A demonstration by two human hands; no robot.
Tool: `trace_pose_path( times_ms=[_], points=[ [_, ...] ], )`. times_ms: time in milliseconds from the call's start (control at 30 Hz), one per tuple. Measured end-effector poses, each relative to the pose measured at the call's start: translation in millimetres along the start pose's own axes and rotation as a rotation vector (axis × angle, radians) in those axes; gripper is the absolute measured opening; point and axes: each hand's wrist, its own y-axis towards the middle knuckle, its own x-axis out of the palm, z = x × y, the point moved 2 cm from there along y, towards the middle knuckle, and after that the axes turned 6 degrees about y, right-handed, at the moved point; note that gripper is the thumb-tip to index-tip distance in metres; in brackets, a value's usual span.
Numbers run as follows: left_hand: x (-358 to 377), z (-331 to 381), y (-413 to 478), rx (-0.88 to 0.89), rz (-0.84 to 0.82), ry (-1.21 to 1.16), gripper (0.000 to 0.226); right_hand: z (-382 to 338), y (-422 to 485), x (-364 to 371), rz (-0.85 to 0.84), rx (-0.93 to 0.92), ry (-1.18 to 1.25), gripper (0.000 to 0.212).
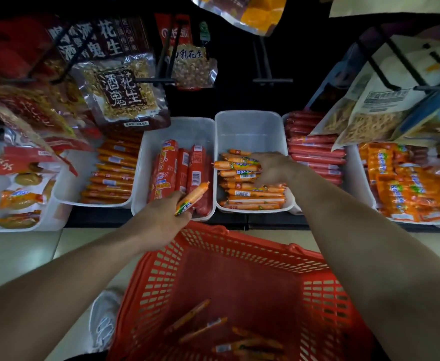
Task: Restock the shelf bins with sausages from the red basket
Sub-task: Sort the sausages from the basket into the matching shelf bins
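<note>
The left hand (161, 217) is curled round one orange sausage (193, 198), gripping its near end so the stick slants up and to the right, above the near edge of the bin of thick red sausages (177, 128). The right hand (274, 169) lies palm down on the stacked orange sausages (255, 198) in the white bin (250, 126) just to the right. Its fingers bend onto the pile, and whether they pinch one is hard to tell. Nearest, the red basket (156, 277) holds a few loose sausages (203, 329) on its floor.
</note>
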Motion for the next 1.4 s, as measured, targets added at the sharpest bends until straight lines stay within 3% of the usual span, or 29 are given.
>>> trace_pose_path(
  times_ms=[233,433,600,733,867,967,1200,1400],
  points=[
    [0.5,1.7,4.2,-0.024,0.017,0.029,0.036,2.8,-14.1,12.9,0.091,-0.031,-0.042,0.1],
    [4.6,10.6,5.5,0.001,-0.003,0.066,0.026,19.3,-29.1,30.9,0.265,0.006,-0.012,0.103],
    [7.2,11.5,7.9,0.01,-0.021,0.105,0.029,43.3,-46.0,39.3,0.363,-0.009,0.09,0.066],
    [8.2,14.9,5.9,0.013,-0.023,0.104,0.033,47.1,-43.8,29.7,0.421,-0.009,0.07,0.058],
    [13.2,9.9,3.6,0.016,-0.02,0.082,0.031,40.0,-29.5,13.2,0.348,0.04,-0.037,0.053],
    [16.6,2.0,3.1,0.009,-0.034,0.079,0.03,33.1,-17.0,10.4,0.244,0.085,-0.102,0.037],
    [15.6,-2.4,5.8,0.003,-0.044,0.037,0.024,31.7,-6.3,5.1,0.22,0.033,0.086,0.052],
    [13.8,-6.0,4.7,0.003,-0.047,0.017,0.023,8.2,-2.0,12.3,0.26,-0.047,0.046,0.055]
  ],
)
